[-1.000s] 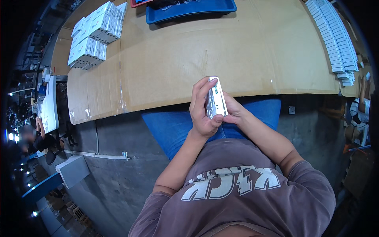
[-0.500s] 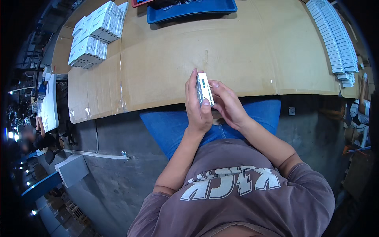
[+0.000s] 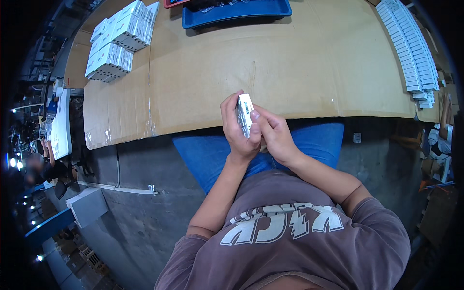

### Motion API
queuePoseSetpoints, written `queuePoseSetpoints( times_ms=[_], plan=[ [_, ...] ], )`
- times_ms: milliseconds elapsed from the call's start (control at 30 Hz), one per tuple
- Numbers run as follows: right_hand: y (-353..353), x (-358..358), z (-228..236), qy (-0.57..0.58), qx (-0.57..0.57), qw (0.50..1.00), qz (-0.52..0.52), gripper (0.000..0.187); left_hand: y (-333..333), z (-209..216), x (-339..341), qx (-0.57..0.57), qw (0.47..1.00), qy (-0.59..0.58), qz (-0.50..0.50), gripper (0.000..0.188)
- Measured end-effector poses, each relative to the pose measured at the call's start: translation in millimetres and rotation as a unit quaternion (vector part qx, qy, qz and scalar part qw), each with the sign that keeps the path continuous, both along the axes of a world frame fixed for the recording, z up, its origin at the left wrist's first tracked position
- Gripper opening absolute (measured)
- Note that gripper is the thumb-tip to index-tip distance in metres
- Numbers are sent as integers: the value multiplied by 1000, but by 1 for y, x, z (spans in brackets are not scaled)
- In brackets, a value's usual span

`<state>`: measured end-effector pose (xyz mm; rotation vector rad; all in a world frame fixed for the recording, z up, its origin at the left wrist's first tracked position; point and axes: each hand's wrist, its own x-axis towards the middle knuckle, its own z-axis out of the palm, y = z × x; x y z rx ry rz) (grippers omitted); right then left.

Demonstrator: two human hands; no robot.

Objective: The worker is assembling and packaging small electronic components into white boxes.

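Note:
A slim white box [image 3: 245, 107] with dark print on one face stands tilted in front of my lap, close to the table's near edge. My left hand [image 3: 239, 137] is wrapped round it, the fingers along its left side and the thumb on its lower part. From the right, my right hand [image 3: 279, 138] closes on the same box, its thumb pressed to the printed face. The box's underside and some right fingertips are hidden. A silvery, glossy side of the box shows toward my left palm.
Brown cardboard covers the table [image 3: 208, 72]. White boxes are stacked at the far left [image 3: 116, 38], with long rows of white boxes [image 3: 406, 48] at the far right. A blue tray [image 3: 237, 17] sits at the far edge beside a red one [image 3: 174, 3]. Other people work at both sides.
My right hand has moved left onto the box, its thumb now on the printed face. The box has shifted slightly left and toward me, in my left hand.

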<state>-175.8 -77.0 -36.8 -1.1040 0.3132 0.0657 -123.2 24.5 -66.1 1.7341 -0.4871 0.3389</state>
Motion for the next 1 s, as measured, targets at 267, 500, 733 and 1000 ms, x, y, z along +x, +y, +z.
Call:
queuePoseSetpoints(
  times_ms=[267,500,733,1000],
  plan=[
    [3,-7,-3,-110,-66,992,4,47,-1,-4,-2,-33,999,-17,1,83],
    [1,-9,1,-109,-82,990,30,49,1,-8,-7,-53,998,-16,19,85],
    [1,-6,7,-117,-105,986,59,51,4,-4,-10,-65,998,6,12,90],
    [-25,8,12,-32,-56,994,87,53,-1,-5,-3,-106,989,86,-60,115]
  ],
)
